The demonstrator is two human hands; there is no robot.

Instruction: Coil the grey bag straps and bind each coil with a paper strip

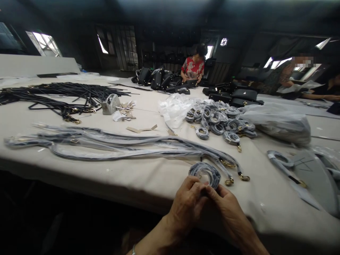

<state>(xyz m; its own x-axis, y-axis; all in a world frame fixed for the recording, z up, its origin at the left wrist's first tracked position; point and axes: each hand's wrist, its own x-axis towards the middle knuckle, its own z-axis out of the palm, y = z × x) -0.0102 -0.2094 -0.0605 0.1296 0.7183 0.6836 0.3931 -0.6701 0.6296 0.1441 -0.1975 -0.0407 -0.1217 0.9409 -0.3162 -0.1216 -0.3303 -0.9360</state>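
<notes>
A dark bag strap point(195, 168), wound into a coil and wrapped in thin clear plastic, is held upright at the table's front edge. My left hand point(187, 196) grips its lower left side with bent fingers. On the lower right, my right hand point(225, 202) closes on the same coil, thumb near the middle. The two hands nearly meet, and their undersides are hidden. Just beyond the coil lie several long wrapped straps point(127, 150), stretched out across the table, with gold clasps point(243, 177) at their right ends.
A pile of coiled straps point(217, 118) lies past the hands beside white plastic point(176, 109). Unwrapped black straps point(66, 92) and a tape dispenser point(111, 104) are at left. Black bags point(156, 78) stand farther back near a person in red point(193, 67). More people work at right.
</notes>
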